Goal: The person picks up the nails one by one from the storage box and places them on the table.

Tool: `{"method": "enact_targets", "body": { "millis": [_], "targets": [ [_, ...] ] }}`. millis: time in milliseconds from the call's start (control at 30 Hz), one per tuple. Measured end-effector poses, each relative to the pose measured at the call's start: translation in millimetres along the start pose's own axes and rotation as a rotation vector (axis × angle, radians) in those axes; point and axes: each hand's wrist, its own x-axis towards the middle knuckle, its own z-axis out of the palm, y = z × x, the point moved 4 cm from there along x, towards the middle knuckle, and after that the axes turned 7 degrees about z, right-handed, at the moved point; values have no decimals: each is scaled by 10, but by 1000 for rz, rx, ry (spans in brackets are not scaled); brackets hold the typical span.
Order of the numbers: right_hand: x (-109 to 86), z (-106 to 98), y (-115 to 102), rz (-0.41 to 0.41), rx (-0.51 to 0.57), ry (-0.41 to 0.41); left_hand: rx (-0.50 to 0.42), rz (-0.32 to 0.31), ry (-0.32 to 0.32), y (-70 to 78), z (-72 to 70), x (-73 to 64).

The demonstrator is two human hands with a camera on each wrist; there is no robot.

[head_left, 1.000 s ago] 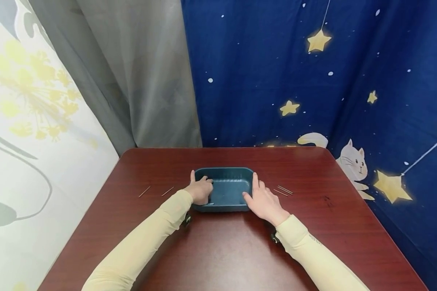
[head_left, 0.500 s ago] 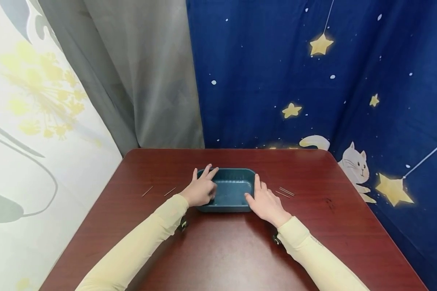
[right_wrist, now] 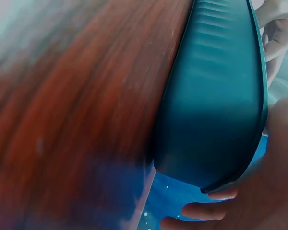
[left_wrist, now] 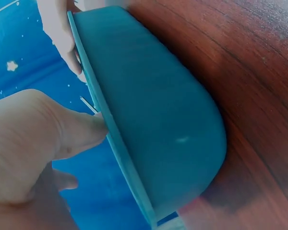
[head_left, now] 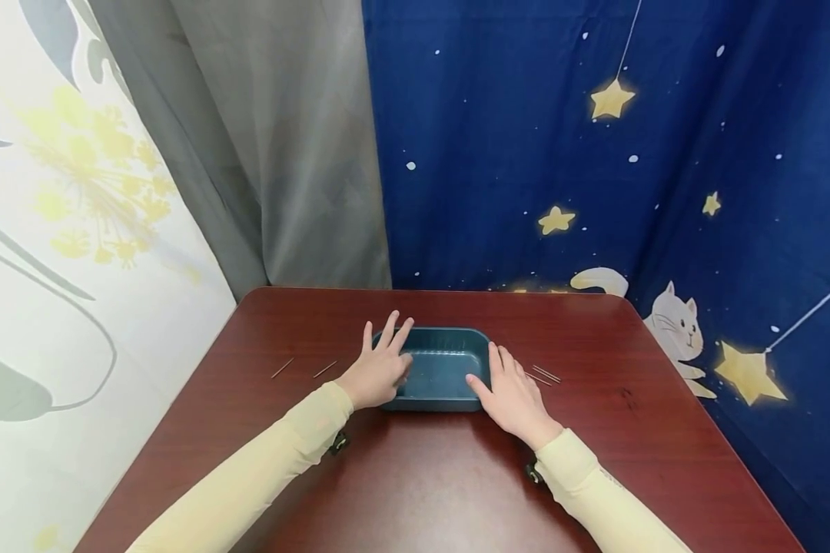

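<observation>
A dark teal rectangular tray (head_left: 443, 403) with raised walls stands on the table. My left hand (head_left: 376, 372) is over its left end, thumb and index finger together, the other three fingers raised and spread. By the left thumb in the left wrist view, a thin metal stick (left_wrist: 88, 105) pokes up past the tray's rim (left_wrist: 113, 125); the hand pinches it, with most of its length hidden. My right hand (head_left: 519, 395) rests at the tray's right end, fingers extended along the outside and thumb over the inside. In the right wrist view its fingers (right_wrist: 204, 211) are spread beside the tray's corner.
Two thin metal sticks, one farther left (head_left: 282, 368) and one nearer the tray (head_left: 325, 369), lie apart on the reddish-brown table (head_left: 415, 476). Several similar sticks (head_left: 547, 373) lie right of the tray. A grey curtain (head_left: 318, 153) and a blue star-patterned curtain (head_left: 484, 153) hang behind.
My left hand has risen from inside the tray toward its left rim, its three outer fingers now lifted. The right hand has stayed at the right rim, and the view has tilted slightly.
</observation>
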Motion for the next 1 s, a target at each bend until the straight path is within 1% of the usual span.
{"method": "enact_targets", "body": {
  "millis": [133,233,400,500,667,800,1000],
  "targets": [
    [-20,6,-9,-3,-23,-11,54,7,3,28,-43,-35],
    [-27,14,-17,-5,-25,-18,81,23,28,37,-67,-65],
    [-27,12,-21,-7,-22,-18,81,28,79,-5,-121,-125],
    [-16,10,-13,-3,-28,-12,67,15,105,-67,-167,-164],
    [-4,23,7,2,-19,-14,8,-20,133,-200,-250,-258],
    [-7,40,16,8,-7,-25,-33,-66,148,-336,-316,-353],
    [4,29,7,16,1,-36,-94,-150,174,-591,-395,-477]
  ]
}}
